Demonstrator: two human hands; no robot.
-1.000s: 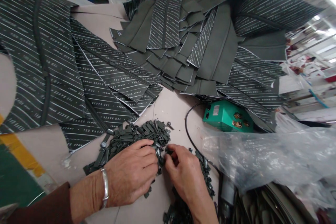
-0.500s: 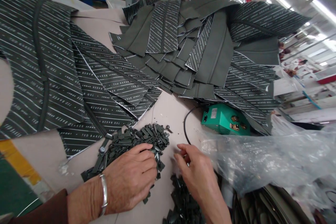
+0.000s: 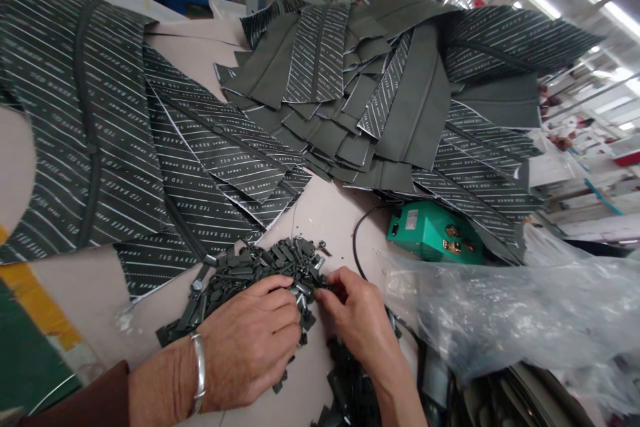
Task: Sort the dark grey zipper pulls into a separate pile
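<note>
Left hand [image 3: 253,340] and right hand [image 3: 359,310] hide dark pieces [image 3: 250,265]; I cannot tell either grip.

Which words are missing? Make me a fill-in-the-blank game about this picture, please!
1. The left hand has a silver bracelet around its ____.
2. The right hand, at the small dark pieces, is nearer the box than the ____ hand.
3. The box is coloured ____.
4. The striped fabric says TED ____.

Missing words: wrist; left; green; BAKER.
</note>
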